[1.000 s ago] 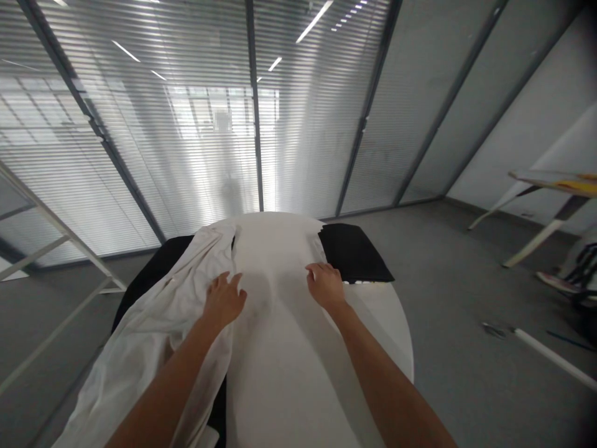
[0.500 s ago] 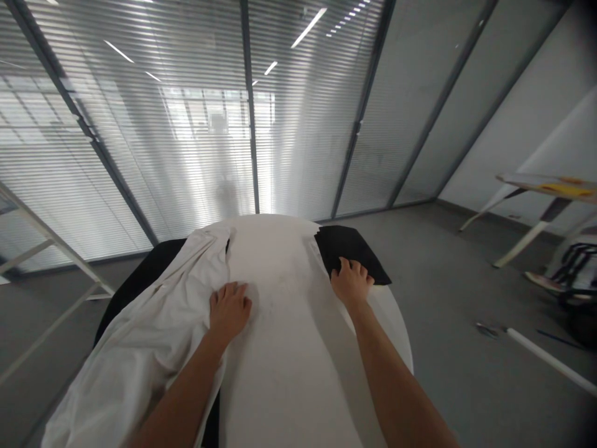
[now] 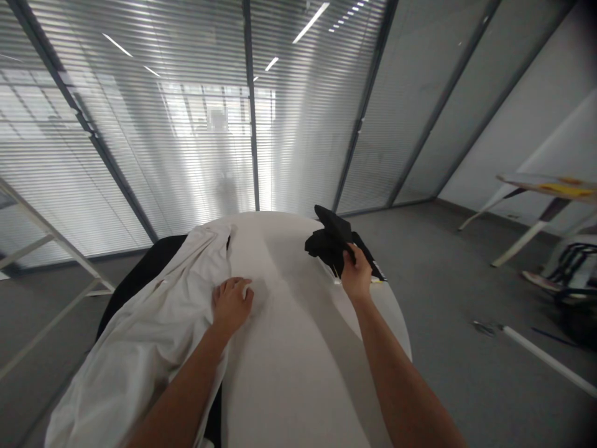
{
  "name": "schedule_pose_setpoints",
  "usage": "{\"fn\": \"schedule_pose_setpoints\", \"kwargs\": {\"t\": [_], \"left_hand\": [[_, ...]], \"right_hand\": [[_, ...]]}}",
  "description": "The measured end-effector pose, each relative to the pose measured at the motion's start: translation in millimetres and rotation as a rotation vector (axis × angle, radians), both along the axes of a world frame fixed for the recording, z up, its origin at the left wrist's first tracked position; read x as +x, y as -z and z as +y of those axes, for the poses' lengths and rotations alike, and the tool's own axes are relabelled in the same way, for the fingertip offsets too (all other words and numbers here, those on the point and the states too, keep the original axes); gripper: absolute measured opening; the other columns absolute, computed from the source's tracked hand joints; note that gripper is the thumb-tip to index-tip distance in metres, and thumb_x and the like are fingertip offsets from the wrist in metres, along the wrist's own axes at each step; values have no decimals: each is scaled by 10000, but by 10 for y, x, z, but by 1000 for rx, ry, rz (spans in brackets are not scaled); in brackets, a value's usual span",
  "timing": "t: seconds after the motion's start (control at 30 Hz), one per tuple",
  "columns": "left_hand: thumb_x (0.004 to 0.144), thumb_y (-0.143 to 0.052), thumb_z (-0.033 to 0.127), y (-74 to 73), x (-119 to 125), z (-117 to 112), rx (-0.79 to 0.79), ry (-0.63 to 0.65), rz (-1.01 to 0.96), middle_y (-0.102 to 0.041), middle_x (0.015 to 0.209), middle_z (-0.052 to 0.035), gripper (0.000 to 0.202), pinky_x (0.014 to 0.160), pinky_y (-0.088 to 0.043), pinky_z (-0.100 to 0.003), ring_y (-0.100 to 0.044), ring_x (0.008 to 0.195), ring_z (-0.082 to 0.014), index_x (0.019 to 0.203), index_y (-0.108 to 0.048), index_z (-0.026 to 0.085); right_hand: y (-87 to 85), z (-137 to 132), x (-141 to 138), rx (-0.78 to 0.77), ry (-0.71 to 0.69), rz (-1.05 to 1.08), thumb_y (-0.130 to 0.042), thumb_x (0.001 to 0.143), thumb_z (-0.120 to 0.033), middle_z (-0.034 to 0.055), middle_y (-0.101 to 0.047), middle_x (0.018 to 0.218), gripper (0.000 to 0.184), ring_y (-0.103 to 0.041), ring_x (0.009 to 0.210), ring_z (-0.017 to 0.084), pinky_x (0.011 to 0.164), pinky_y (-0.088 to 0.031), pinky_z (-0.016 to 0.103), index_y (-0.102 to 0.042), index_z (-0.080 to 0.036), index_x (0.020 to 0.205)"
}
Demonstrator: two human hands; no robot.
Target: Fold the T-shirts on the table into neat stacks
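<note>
At the right side of the round white table (image 3: 284, 348), my right hand (image 3: 357, 274) pinches a limp black piece of cloth (image 3: 333, 225) and holds it lifted and bent over. More black cloth (image 3: 321, 246) lies beneath it, partly hidden by my hand and the raised piece. A bit of yellow and white shows at its near edge. My left hand (image 3: 233, 302) lies on the table with fingers slightly curled and apart, holding nothing. It touches the edge of a rumpled white cloth (image 3: 153, 336) that drapes over the table's left side.
Something black (image 3: 140, 274) sits beyond the white cloth on the left, beside a white metal frame (image 3: 56, 239). On the floor at right lie a white pole (image 3: 545, 358) and a dark bag (image 3: 581, 311). Another table (image 3: 550, 186) stands behind them. Glass partitions with blinds (image 3: 298, 124) close the far side.
My right hand, which lay flat on the black cloth, has closed on a piece and lifted it, folding it up and to the left. My left hand has barely moved.
</note>
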State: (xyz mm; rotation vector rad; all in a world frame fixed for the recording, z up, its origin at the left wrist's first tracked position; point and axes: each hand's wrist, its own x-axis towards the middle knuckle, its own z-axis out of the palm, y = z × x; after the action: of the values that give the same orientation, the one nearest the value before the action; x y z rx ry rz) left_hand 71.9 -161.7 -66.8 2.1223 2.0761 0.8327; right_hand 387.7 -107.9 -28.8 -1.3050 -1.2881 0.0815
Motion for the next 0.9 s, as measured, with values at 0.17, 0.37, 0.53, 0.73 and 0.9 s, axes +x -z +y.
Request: {"fn": "schedule_pose_setpoints", "kwargs": {"t": [0.17, 0.37, 0.53, 0.73, 0.9], "left_hand": [[926, -439, 416, -119, 54, -27, -19, 136, -540, -622, 1239, -104, 528, 1015, -406, -406, -568, 1160, -222, 1419, -418, 226], [923, -430, 411, -224, 50, -18, -79, 169, -744, -631, 1253, -87, 405, 1053, -393, -377, -543, 1223, -230, 1230, -586, 200], [868, -473, 306, -246, -22, 12, -46, 158, -739, -693, 1038, -53, 304, 934, -461, -366, -618, 1017, -219, 1083, -648, 181], [769, -588, 277, -352, -162, -31, 53, 148, -1043, -694, 858, -21, 214, 816, -475, -304, -611, 861, -190, 907, -710, 168], [596, -624, 237, -461, -384, -70, 152, 177, -1404, -656, 732, -18, 99, 738, -484, -300, -599, 753, -178, 667, -666, 182]], "right_hand": [[-146, -211, -390, -111, -451, 256, -570, 854, -415, 42, -675, 1038, 305, -591, 994, 213, 915, -446, 367, -654, -218, 1071], [-116, -360, -697, -640, -923, 577, -704, 736, -378, -3, -675, 848, 301, -603, 774, 168, 665, -447, 256, -689, -222, 993], [-94, -317, -602, -736, -918, 780, -717, 673, -339, 23, -696, 899, 308, -626, 793, 182, 643, -462, 247, -690, -207, 950], [-61, -220, -505, -649, -840, 774, -629, 643, -235, 33, -705, 969, 393, -644, 832, 198, 643, -483, 264, -673, -208, 1033], [101, -12, -418, -488, -321, 431, -454, 809, -331, 85, -632, 1195, 584, -640, 976, 214, 755, -531, 338, -462, -217, 1381]]}}
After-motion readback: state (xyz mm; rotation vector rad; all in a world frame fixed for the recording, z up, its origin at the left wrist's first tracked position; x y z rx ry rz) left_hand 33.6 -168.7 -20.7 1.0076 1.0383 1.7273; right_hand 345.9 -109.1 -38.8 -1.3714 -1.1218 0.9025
